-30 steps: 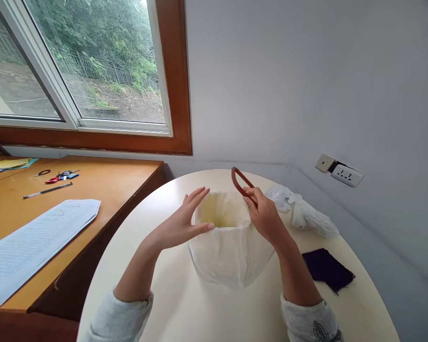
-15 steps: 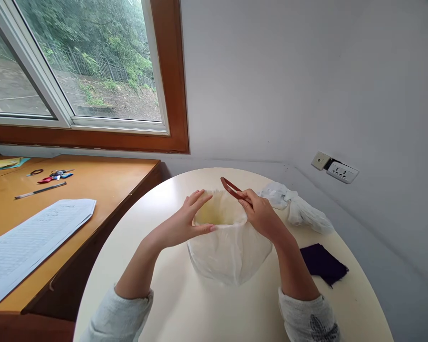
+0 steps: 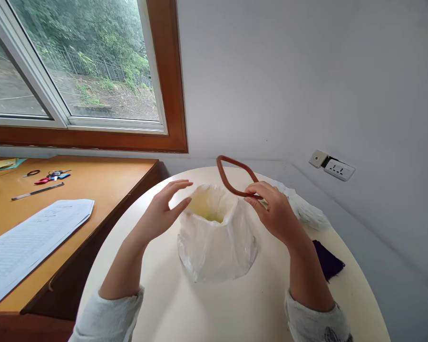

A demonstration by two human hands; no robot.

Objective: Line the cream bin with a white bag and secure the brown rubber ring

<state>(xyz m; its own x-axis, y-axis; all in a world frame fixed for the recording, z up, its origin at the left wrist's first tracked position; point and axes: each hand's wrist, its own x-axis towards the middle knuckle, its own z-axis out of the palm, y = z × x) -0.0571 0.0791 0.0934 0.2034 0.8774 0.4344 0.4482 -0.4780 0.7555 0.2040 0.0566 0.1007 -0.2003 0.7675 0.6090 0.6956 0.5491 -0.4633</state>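
A white plastic bag [image 3: 219, 251] lines a pale yellowish bin [image 3: 209, 204] and folds down over its outside. My left hand [image 3: 160, 209] is at the bin's left, with thumb and fingers apart and nothing in it. In my right hand [image 3: 274, 206] is a reddish-brown ring [image 3: 224, 175], roughly square with rounded corners. My thumb and fingers grip it by its near right corner. The ring is tilted, raised above the right back of the bin's mouth. The bin's outer wall is hidden under the bag.
The bin stands on a round cream table [image 3: 214, 308]. At the right lie a crumpled clear plastic bag [image 3: 308, 211] and a dark purple cloth [image 3: 328, 261]. A wooden desk [image 3: 103, 175] on the left holds papers [image 3: 39, 251], a pen [image 3: 37, 191] and keys [image 3: 55, 176].
My right hand has lifted the ring up and turned it so its opening shows. My left hand has come off the rim, to the left. The bin has shifted slightly left.
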